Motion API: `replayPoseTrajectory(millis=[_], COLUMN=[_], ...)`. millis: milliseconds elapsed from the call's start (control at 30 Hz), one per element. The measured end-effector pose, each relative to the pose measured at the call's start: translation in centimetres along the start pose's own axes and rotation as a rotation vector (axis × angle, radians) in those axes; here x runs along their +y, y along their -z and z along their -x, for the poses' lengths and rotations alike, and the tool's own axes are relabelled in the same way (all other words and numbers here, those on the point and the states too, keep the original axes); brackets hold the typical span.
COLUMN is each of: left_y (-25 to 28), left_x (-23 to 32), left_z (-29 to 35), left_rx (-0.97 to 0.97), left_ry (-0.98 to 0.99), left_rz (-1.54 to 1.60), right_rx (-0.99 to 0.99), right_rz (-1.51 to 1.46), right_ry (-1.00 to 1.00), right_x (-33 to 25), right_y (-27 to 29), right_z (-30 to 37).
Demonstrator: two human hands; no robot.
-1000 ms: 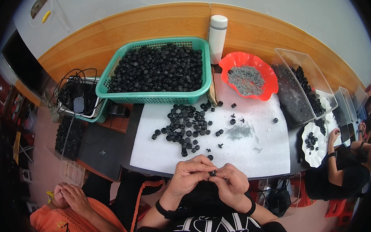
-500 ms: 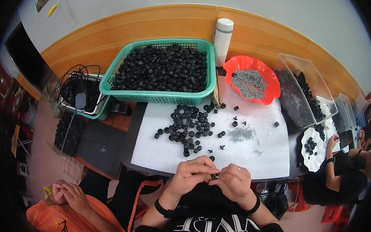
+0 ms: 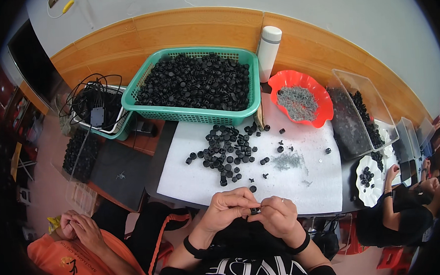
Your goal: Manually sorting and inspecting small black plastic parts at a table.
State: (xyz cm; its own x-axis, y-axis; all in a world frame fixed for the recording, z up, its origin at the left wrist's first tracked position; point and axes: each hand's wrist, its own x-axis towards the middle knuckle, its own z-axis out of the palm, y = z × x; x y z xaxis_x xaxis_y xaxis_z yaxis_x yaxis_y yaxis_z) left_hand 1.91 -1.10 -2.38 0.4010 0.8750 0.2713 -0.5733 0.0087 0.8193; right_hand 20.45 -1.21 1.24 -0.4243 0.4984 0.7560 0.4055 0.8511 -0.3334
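My left hand and my right hand meet in front of my chest, just off the table's near edge. Between their fingertips they pinch a small black plastic part; most of it is hidden by the fingers. Beyond my hands, a loose pile of black plastic caps lies on a white sheet. To its right is a scatter of tiny metal pieces, perhaps springs or pins. More of these thin grey pieces fill a red wavy-rimmed dish.
A green basket heaped with black parts stands at the back, beside a white bottle. At right are a clear bin and a white scalloped plate. One person in orange sits left; others work at right.
My hands stay together at the same spot, with the fingers shifting slightly around the black part. The whole view has moved a little.
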Motion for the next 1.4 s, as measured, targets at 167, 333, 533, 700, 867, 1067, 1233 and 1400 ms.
replayPoseTrajectory(millis=[167, 333, 533, 700, 867, 1067, 1233, 1400], left_y=[0.0, 0.0, -0.2, -0.5, -0.7, -0.5, -0.4, -0.2], left_x=[-0.8, -1.0, -0.1, 0.1, 0.3, 0.0, -0.3, -0.5], left_z=[0.3, 0.5, 0.5, 0.5, 0.4, 0.3, 0.2, 0.1], left_rx=[0.032, 0.04, 0.025, 0.027, 0.027, 0.015, 0.025, 0.032], left_ry=[0.011, 0.014, -0.02, -0.04, -0.011, -0.021, -0.004, -0.005], left_rz=[0.164, 0.185, 0.032, 0.006, 0.055, 0.056, 0.104, 0.098], right_rx=[0.023, 0.052, 0.12, 0.171, 0.2, 0.244, 0.257, 0.213], right_rz=[-0.028, -0.058, -0.058, 0.0, 0.051, 0.033, -0.01, -0.034], right_ry=[-0.041, -0.085, -0.127, -0.118, -0.128, -0.14, -0.124, -0.135], right_x=[0.0, -0.3, -0.8, -1.4, -1.8, -1.9, -1.4, -0.5], right_y=[-0.5, -1.0, -1.8, -2.4, -2.8, -3.1, -3.3, -3.0], right_z=[0.5, 1.0, 1.7, 1.9, 2.5, 2.3, 2.3, 2.6])
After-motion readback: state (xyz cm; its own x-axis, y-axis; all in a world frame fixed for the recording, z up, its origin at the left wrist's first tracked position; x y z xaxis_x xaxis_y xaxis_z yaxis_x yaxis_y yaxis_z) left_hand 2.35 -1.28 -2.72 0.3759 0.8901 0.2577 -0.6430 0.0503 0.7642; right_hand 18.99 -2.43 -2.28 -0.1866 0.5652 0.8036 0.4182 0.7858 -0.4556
